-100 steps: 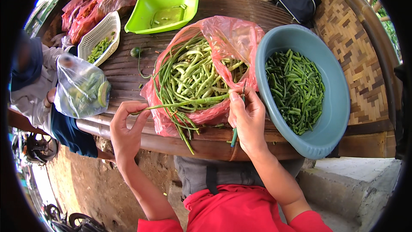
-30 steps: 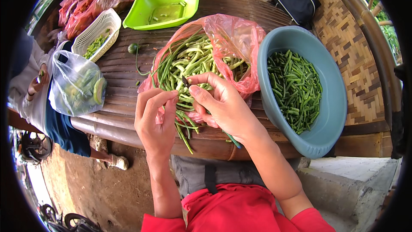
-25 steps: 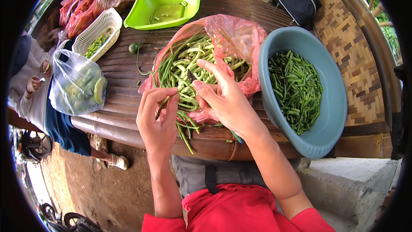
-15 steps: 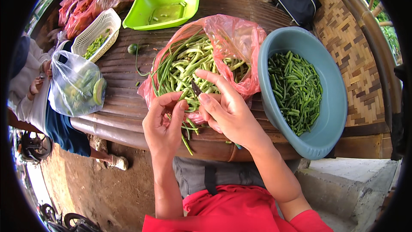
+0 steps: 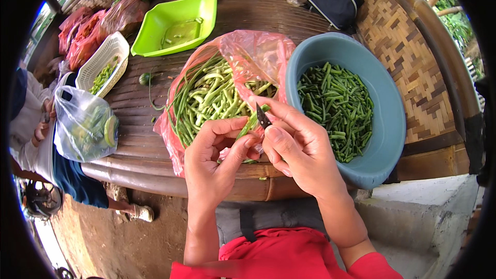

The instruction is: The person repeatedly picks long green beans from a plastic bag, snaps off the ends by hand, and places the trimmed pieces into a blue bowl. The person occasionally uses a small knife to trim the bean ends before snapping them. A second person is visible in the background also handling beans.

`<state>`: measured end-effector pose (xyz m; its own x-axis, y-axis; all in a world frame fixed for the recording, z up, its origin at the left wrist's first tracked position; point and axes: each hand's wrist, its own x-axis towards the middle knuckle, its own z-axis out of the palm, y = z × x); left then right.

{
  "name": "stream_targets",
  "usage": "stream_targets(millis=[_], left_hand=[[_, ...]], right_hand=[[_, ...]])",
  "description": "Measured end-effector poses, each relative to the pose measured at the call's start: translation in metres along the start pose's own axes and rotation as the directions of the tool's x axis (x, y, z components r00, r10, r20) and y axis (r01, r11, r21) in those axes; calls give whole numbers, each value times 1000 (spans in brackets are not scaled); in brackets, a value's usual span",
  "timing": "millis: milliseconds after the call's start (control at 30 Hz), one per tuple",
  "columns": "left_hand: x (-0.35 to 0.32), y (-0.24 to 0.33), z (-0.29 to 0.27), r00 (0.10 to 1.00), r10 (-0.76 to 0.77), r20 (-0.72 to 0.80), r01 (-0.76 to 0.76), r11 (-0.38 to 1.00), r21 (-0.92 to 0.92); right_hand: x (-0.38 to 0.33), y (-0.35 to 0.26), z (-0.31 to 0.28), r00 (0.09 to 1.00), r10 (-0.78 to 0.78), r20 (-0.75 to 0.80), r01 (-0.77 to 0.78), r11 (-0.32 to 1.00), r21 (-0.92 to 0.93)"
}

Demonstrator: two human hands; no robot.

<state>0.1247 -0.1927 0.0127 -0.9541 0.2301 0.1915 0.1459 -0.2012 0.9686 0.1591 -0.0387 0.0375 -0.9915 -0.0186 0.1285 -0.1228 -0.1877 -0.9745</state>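
In my left hand (image 5: 213,157) a green bean (image 5: 247,126) is pinched between thumb and fingers. My right hand (image 5: 305,157) grips a small knife (image 5: 262,118), its short dark blade pointing up beside the bean; the handle is hidden in the palm. Both hands are close together above the table's front edge. Just beyond them lies an open pink plastic bag (image 5: 258,49) heaped with long pale-green beans (image 5: 209,95). At the right stands a blue-grey basin (image 5: 388,119) holding many cut dark-green bean pieces (image 5: 336,108).
Toward the back left are a lime-green tray (image 5: 150,39), a white basket (image 5: 121,51) and red plastic bags (image 5: 85,36). A clear bag of vegetables (image 5: 85,124) sits near a person (image 5: 31,124) at the left. A black backpack (image 5: 336,0) is at the back right.
The view has shifted, so the table things appear further left. My hands now meet at a bean held in the left fingers, with the knife blade turned upright beside it.
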Motion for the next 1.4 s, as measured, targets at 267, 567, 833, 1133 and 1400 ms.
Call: stream_targets(millis=[267, 567, 833, 1133, 1400], left_hand=[[92, 30, 104, 882, 369, 293, -289, 915, -282], [180, -40, 193, 904, 175, 391, -34, 939, -343], [181, -81, 184, 882, 167, 442, -90, 978, -190], [169, -75, 164, 866, 23, 500, -21, 1000, -11], [160, -69, 154, 813, -40, 580, 141, 981, -130]], right_hand=[[-2, -84, -70, 928, -335, -164, 282, 917, -281], [53, -68, -186, 958, -101, -270, 9, 947, -322], [47, -27, -203, 963, -32, -268, -44, 961, -273], [39, -27, -198, 990, -16, -138, -21, 965, -262], [39, -16, -203, 979, -85, -187, -2, 906, -424]])
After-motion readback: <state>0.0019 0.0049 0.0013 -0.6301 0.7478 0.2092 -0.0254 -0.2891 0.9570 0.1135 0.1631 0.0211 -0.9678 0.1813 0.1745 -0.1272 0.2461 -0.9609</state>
